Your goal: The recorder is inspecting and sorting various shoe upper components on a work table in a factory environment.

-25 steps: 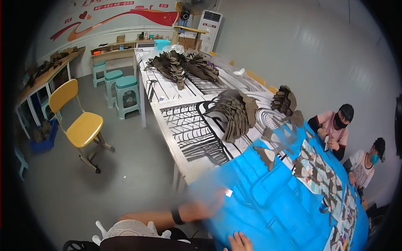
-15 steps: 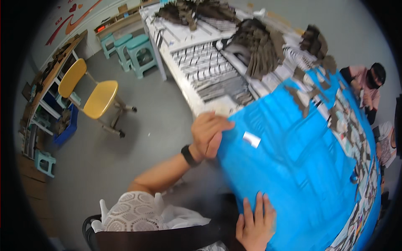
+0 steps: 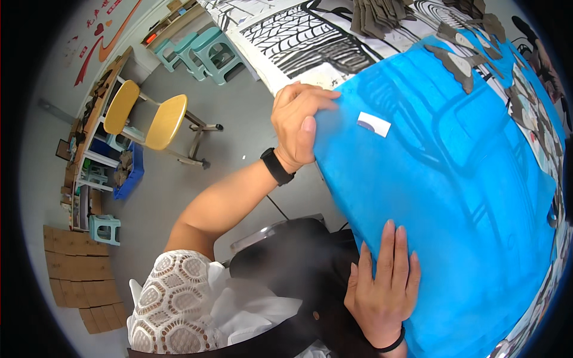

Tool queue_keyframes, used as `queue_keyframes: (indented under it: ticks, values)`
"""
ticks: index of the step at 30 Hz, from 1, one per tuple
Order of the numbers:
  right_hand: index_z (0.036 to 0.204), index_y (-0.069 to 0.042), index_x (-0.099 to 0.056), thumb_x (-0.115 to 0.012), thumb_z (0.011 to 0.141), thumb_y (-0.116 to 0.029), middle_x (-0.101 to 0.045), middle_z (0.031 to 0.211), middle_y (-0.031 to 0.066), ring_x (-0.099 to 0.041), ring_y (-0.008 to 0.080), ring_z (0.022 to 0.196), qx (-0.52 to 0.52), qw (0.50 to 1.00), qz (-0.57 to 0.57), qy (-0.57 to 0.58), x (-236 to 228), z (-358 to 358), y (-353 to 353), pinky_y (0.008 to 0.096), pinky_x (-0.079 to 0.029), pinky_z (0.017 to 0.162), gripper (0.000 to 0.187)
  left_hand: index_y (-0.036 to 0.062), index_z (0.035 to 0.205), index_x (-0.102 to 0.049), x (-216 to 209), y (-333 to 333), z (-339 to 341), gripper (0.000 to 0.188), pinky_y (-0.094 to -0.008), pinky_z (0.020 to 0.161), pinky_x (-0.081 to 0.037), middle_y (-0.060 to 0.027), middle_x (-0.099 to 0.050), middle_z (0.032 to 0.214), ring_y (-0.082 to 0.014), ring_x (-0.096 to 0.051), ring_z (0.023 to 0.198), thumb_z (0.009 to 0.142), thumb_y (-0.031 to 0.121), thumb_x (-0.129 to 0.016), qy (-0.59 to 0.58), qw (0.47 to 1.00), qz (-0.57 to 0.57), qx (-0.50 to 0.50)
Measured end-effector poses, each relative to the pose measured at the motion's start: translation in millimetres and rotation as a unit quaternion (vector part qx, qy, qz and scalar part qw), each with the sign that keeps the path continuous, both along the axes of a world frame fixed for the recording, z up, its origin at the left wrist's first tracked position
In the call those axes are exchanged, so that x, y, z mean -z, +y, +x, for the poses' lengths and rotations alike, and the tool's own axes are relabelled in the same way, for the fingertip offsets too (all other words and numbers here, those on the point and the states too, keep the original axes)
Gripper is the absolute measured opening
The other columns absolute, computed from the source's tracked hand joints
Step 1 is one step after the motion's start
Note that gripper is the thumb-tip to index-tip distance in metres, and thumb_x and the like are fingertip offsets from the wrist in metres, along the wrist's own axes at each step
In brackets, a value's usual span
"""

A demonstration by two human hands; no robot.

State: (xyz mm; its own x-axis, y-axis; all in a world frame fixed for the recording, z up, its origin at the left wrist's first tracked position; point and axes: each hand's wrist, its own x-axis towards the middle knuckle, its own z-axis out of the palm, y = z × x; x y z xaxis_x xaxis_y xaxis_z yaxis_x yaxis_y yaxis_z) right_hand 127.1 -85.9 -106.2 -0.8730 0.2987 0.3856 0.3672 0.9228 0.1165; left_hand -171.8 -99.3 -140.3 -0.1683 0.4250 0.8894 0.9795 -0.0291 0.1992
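Note:
A large bright blue sheet (image 3: 453, 238) with dark drawn lines showing on it covers the near part of the table. My left hand (image 3: 295, 122) is at its upper left corner, fingers curled over the edge and thumb bent at the side. On the blue surface near these fingertips lies a small white rectangular piece (image 3: 374, 124) with a dark mark. My right hand (image 3: 385, 286) rests flat on the sheet by its near left edge, fingers stretched out, holding nothing.
Beyond the blue sheet lies black-and-white drawn paper (image 3: 310, 36) with stacked grey-brown pieces (image 3: 376, 15). More cut pieces (image 3: 459, 68) line the far right. On the left stand a yellow chair (image 3: 167, 122), teal stools (image 3: 218, 53), a blue crate (image 3: 132, 170) and cardboard boxes (image 3: 77, 256).
The view has shifted, so the table and both hands sit higher in the picture. My left hand stays at the sheet's corner, and my right hand still lies flat on it.

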Motion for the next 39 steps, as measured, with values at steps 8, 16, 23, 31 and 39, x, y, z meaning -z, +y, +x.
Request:
queue_keyframes:
  ticks: [8,16,23,31,39]
  values:
    - [0.095,-0.01,-0.071,-0.039,0.1,-0.032,-0.058,0.132,0.0163,-0.055,0.0312,0.123,-0.003,1.0,0.01,-0.016,2.9,2.7,-1.3,0.0421,-0.043,0.096,0.039,0.0059,0.08,-0.063,4.9,-1.8,-3.7,0.051,-0.0392,0.083,-0.041,-0.0105,-0.071,0.094,-0.0291,-0.06,0.083,0.093,0.039,-0.027,0.016,1.0,0.0,0.019]
    - [0.091,-0.015,-0.073,-0.059,0.084,-0.032,-0.059,0.133,0.0123,-0.056,0.027,0.122,0.024,0.999,0.021,0.037,0.2,1.7,-5.8,0.0413,-0.045,0.092,0.024,0.004,0.095,-0.063,-8.3,-9.9,8.5,0.046,-0.045,0.095,-0.036,-0.0141,-0.065,0.112,-0.0355,-0.053,0.103,0.096,0.034,-0.028,0.01,1.0,-0.01,-0.015]
    - [0.09,-0.017,-0.071,-0.065,0.077,-0.03,-0.055,0.138,0.0063,-0.052,0.0245,0.127,0.038,0.999,0.002,0.035,-6.7,6.8,-10.4,0.0437,-0.038,0.1,0.019,0.0053,0.11,-0.058,-42.5,-38.9,2.5,0.039,-0.0481,0.1,-0.031,-0.0133,-0.058,0.124,-0.0318,-0.05,0.112,0.091,0.04,-0.055,-0.01,0.982,-0.151,0.115]
    - [0.094,-0.019,-0.075,-0.067,0.075,-0.034,-0.05,0.141,0.0164,-0.048,0.0312,0.13,-0.002,1.0,-0.02,-0.004,-23.5,16.9,-13.9,0.0475,-0.039,0.101,0.026,0.0024,0.107,-0.059,-64.1,-29.2,-49.4,0.028,-0.0346,0.094,-0.043,-0.0098,-0.062,0.111,-0.0263,-0.058,0.105,0.086,0.02,-0.066,-0.178,0.937,-0.219,0.208]
    - [0.092,-0.022,-0.077,-0.071,0.072,-0.042,-0.053,0.138,0.0167,-0.048,0.0328,0.129,-0.056,0.99,-0.13,0.007,-43.1,10.7,-14.4,0.0514,-0.039,0.103,0.029,0.0022,0.11,-0.062,-124.6,109.0,-128.8,0.047,-0.029,0.087,-0.045,-0.0109,-0.061,0.111,-0.0218,-0.056,0.105,0.08,0.035,-0.079,-0.702,0.633,-0.086,0.314]
